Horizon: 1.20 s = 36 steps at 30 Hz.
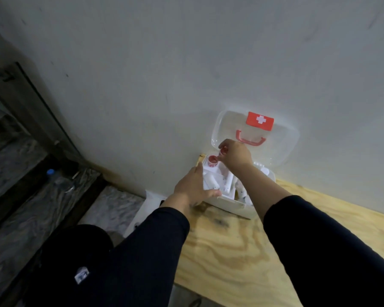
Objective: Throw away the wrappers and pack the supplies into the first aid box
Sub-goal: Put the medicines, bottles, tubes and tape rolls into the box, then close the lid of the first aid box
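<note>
Fingers of right hand [235, 155] pinch a red cap [224, 150]; left hand's [192, 187] spread on the white-cross first aid box [235, 206].

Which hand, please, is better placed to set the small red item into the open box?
Probably the right hand: it already pinches the small red item above the white first aid box, while the left hand steadies its edge.

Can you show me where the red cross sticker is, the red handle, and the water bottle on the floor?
red cross sticker [260, 120]: head view, on the white cross.
red handle [251, 141]: head view, on its bottom bar.
water bottle [60, 182]: head view, on its clear body.
</note>
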### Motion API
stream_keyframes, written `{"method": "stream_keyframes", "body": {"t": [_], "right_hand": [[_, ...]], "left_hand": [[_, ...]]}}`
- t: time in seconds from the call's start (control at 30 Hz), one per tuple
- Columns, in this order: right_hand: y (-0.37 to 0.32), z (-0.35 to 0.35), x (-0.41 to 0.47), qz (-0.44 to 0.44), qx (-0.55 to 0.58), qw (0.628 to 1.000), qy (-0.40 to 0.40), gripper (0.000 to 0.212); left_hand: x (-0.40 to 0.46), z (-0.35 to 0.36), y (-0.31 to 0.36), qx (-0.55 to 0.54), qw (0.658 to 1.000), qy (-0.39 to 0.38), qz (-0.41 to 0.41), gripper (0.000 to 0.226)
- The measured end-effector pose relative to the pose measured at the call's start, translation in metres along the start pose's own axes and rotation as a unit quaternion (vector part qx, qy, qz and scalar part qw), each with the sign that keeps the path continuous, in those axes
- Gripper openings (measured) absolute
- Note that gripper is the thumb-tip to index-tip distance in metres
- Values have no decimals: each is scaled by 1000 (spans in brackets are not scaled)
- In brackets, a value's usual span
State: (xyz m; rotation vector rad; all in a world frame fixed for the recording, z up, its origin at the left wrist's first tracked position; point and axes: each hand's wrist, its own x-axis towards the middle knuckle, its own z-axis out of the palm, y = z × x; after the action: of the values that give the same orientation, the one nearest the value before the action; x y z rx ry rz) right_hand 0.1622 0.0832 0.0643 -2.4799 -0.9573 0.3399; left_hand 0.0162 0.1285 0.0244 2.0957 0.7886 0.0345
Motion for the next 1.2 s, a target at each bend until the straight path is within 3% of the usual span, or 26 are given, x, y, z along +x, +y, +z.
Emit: {"method": "stream_keyframes", "body": {"t": [0.23, 0.5, 0.77, 0.93, 1.03, 1.1, 1.2], "right_hand": [[0, 2, -12, -32, -148, 987, -61, 32], [-3, 19, -18, 20, -79, 997, -14, 31], [-1, 19, -29, -4, -78, 996, -42, 40], [2, -19, -36, -78, -43, 992, 90, 41], [11, -50, -36, -136, -80, 963, 219, 35], [19, -68, -33, -122, -103, 947, 277, 39], [32, -87, -19, -78, -147, 951, 261, 47]], "left_hand": [[1, 1, 1, -5, 1000, -16, 9, 103], [0, 2, 2, 6, 1000, 5, -2, 100], [0, 3, 5, 8, 1000, 7, -4, 93], [-2, 3, 6, 7, 1000, 16, 0, 96], [-4, 4, 6, 6, 1000, 13, 2, 100], [-4, 5, 6, 5, 1000, 12, 3, 103], [-3, 9, 6, -6, 1000, 16, 11, 102]]}}
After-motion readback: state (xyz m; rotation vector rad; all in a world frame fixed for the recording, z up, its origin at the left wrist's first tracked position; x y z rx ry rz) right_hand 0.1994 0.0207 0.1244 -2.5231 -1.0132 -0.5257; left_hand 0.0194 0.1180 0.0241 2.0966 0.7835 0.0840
